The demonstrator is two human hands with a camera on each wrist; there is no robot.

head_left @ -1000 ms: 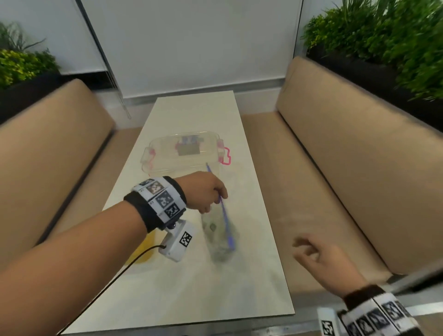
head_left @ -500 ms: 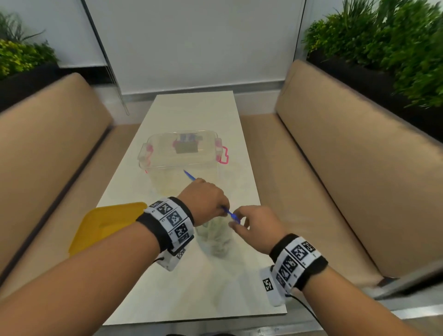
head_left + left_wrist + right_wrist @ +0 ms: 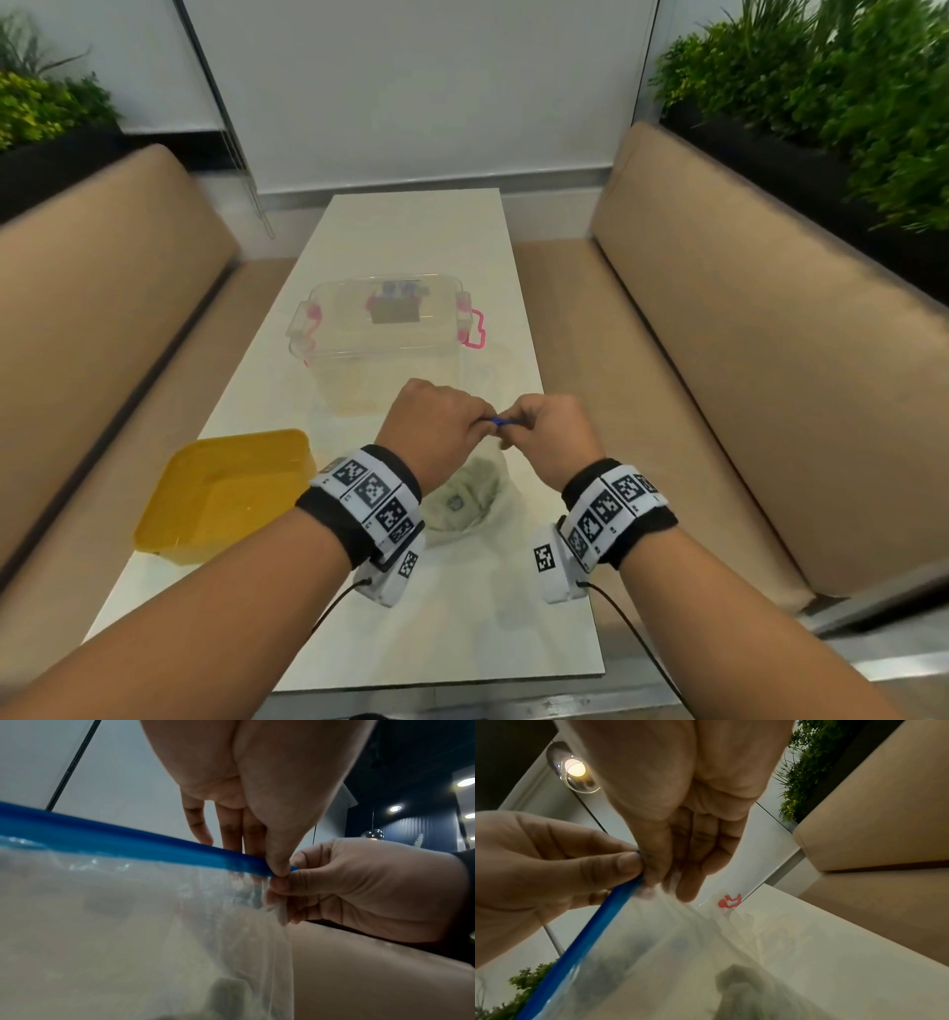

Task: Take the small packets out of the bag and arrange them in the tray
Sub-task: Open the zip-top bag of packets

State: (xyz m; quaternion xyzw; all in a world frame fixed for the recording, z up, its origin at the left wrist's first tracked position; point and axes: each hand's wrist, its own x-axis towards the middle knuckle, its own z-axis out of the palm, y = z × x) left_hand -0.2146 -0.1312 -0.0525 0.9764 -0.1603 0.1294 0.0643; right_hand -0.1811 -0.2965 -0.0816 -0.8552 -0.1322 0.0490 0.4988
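- Left hand (image 3: 436,431): held above the bench (image 3: 411,241), fingers curled, thumb and fingertips pinching the blue zip strip (image 3: 123,843) along the top of the bag (image 3: 477,493).
- Right hand (image 3: 554,437): close beside the left, thumb tips almost meeting; it pinches the same end of the bag's top edge, clear plastic caught between thumb and fingers.
- The left wrist view shows the blue strip running away from the pinch point as one unbroken band; whether the seal is parted at the pinch cannot be told.
- Bag: clear plastic, hanging from both hands, its lower part resting on the bench between the wrists.
- Packets (image 3: 464,501): pale contents bunched in the bottom of the bag; blurred, so their number cannot be told.
- Yellow tray (image 3: 226,493): on the bench to the left of the left wrist, near the bench's left edge, apart from the bag.
- Clear storage box (image 3: 380,329) with pink latches: on the bench beyond the hands, lid on, a dark label on top.
- Tan seat cushions flank the bench on both sides; green plants stand behind them.
- Both wrists wear black bands with printed marker squares and a small white camera unit.
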